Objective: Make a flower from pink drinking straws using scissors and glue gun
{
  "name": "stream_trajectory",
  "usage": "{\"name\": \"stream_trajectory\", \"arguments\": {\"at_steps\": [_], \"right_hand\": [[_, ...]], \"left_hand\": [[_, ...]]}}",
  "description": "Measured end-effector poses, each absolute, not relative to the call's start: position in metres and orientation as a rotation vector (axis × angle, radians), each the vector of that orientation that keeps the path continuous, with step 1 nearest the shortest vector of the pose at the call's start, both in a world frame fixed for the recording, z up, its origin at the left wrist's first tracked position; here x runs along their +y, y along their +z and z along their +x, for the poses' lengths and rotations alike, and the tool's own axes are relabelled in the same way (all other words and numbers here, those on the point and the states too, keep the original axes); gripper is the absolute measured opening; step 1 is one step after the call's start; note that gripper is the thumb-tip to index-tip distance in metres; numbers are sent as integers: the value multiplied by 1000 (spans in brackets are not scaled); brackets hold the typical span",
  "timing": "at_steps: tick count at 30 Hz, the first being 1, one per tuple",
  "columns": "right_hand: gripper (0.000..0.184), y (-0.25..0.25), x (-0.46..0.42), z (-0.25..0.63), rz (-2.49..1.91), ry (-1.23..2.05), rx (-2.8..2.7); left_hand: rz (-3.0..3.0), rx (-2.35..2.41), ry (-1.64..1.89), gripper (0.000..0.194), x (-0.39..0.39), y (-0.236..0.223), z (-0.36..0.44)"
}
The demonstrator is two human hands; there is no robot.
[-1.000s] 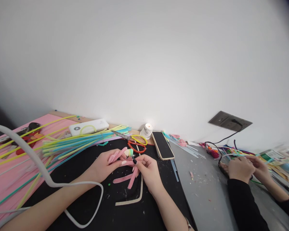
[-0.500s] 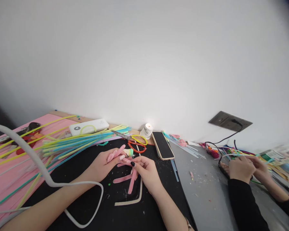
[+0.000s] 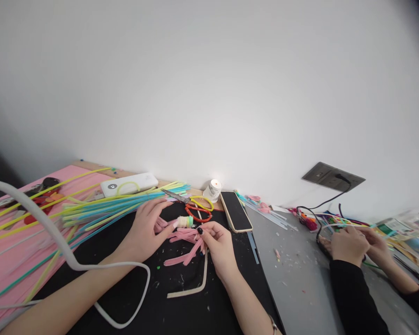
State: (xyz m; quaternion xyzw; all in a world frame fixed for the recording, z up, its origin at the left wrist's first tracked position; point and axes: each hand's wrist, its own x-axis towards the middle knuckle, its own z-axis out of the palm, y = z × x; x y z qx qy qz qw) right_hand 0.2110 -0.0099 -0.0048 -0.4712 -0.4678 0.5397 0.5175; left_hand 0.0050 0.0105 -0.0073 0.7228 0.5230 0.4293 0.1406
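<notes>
My left hand (image 3: pixel 147 232) is open, with thumb and fingers apart around one end of some pink pipe cleaners. Its thumb rests beside a small cream cylinder with a green end (image 3: pixel 185 222). Just right of it, my right hand (image 3: pixel 219 244) pinches the bundle of pink pipe cleaners (image 3: pixel 186 257), whose loose ends hang over the black mat (image 3: pixel 153 307). A bent cream pipe cleaner (image 3: pixel 186 294) lies below the bundle. Scissors with red and yellow handles (image 3: pixel 199 213) rest just beyond my hands.
A pile of coloured pipe cleaners (image 3: pixel 118 204) and a white power bank (image 3: pixel 129 184) lie back left. A paper cup (image 3: pixel 212 190) and a phone (image 3: pixel 236 211) stand near the wall. A white cable (image 3: pixel 64 242) loops across my left forearm. At right, a co-worker's hands (image 3: pixel 349 244) handle pipe cleaners.
My left hand has loosened its pinch and drawn back to the left, its fingers spreading. The pink bundle has shifted and turned slightly in my right hand, which keeps its pinch.
</notes>
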Motion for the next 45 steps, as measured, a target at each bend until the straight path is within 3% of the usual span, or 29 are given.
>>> {"name": "stream_trajectory", "arguments": {"at_steps": [4, 7, 11, 19, 26, 28, 33, 39, 45], "right_hand": [[11, -3, -11, 210, -1146, 1248, -1197], [4, 1, -14, 210, -1159, 1137, -1374], [20, 6, -19, 211, -1164, 922, -1644], [29, -1, -20, 207, -1070, 1125, -1452], [16, -4, -17, 209, -1157, 1041, -1427], [18, -4, -16, 211, -1214, 873, -1618], [44, -5, -16, 214, -1182, 569, -2021], [30, 0, -13, 215, -1210, 476, -1951], [28, -1, -13, 214, -1215, 555, -1819]], "left_hand": [[2193, 1394, 1253, 38, 2, 5, 6], [2202, 1204, 1058, 31, -3, 12, 7], [2168, 1057, 868, 26, -4, 7, 10], [1954, 1083, 873, 25, -2, 5, 14], [1526, 1031, 1061, 20, 0, 7, 13], [1498, 1075, 1138, 21, 2, 4, 12], [1516, 1187, 1219, 26, 6, -1, 8], [1743, 1604, 1190, 24, 13, 5, -4], [2001, 1852, 718, 28, 19, -1, -12]]}}
